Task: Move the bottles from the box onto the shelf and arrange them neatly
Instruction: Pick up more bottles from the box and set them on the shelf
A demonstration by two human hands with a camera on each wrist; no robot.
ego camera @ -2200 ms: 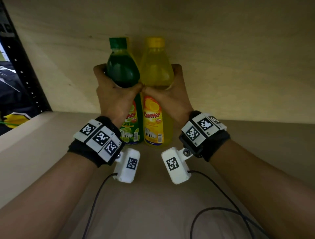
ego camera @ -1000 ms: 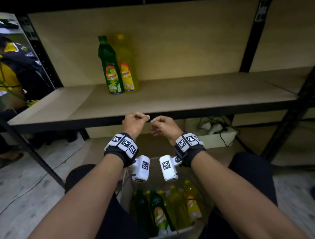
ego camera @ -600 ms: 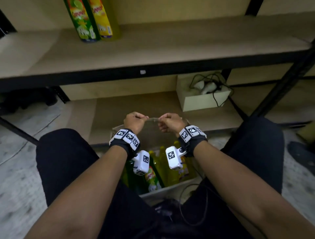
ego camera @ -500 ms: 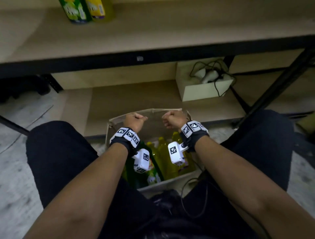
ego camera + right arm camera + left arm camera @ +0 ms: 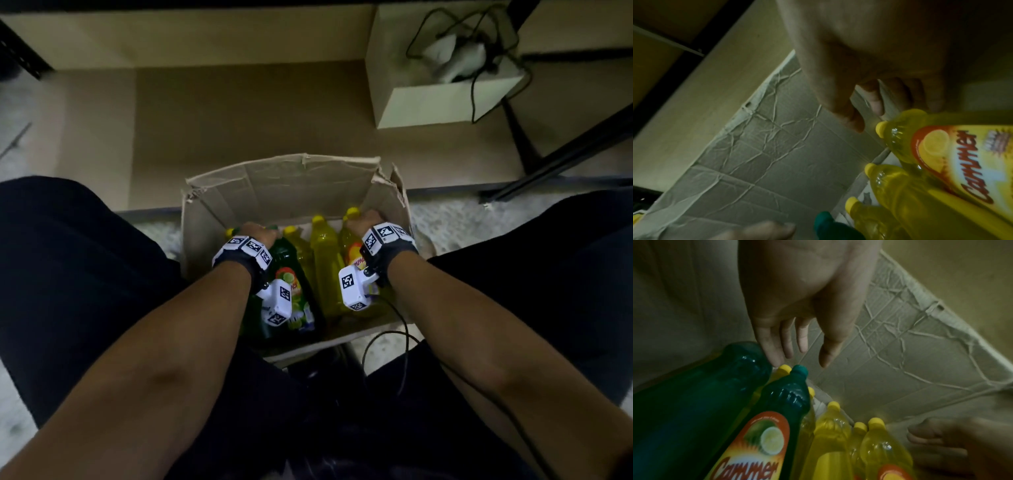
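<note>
A worn cardboard box (image 5: 291,181) stands on the floor between my knees, holding several yellow bottles (image 5: 325,260) and green bottles (image 5: 287,270). My left hand (image 5: 257,233) is inside the box at its left. In the left wrist view, my left hand (image 5: 797,356) hangs with straight fingers just above the cap of a green bottle (image 5: 785,395), holding nothing. My right hand (image 5: 364,219) is at the box's right wall. In the right wrist view, my right hand (image 5: 869,113) has its thumb and loosely curled fingers spread around the neck of a yellow bottle (image 5: 941,154), not closed on it.
My legs in dark trousers flank the box. Beyond it lies the low shelf board (image 5: 274,113), with a white box of cables (image 5: 438,99) at the far right. A black shelf leg (image 5: 565,154) slants at the right. A wrist camera cable (image 5: 394,329) trails over the box's near edge.
Both hands let go of the two bottles on the shelf, drew back as loose fists and dropped into the box, where the fingers have opened. My view tilted down from the shelf to the box.
</note>
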